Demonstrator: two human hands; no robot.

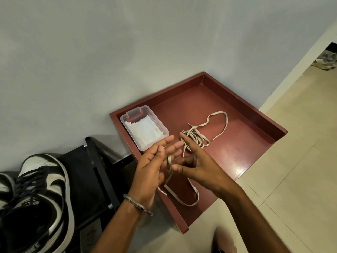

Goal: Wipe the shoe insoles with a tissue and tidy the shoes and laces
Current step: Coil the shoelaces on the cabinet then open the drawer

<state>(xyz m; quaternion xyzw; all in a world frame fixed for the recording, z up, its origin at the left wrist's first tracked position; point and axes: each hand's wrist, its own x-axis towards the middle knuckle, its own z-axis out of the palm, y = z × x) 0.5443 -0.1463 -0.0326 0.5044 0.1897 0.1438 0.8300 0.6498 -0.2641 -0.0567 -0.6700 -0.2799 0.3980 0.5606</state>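
Note:
A beige shoelace (182, 198) runs across the fingers of my left hand (152, 168), which is held palm up over the near-left corner of the maroon tray (246, 108). My left thumb presses the lace against the fingers, and its loose end loops down onto the tray. My right hand (200, 163) meets the left and pinches the same lace between thumb and curled fingers, index finger stretched out. More beige lace (197, 136) lies bunched in the tray's middle. A black-and-white sneaker (45, 189) sits at the lower left.
A clear plastic box of white tissues (145, 127) stands in the tray's far-left corner by the wall. The sneaker rests on a black rack (96, 172), with part of a second shoe (5, 181) at the left edge. Beige floor tiles lie to the right; other shoes (326, 60) are far off.

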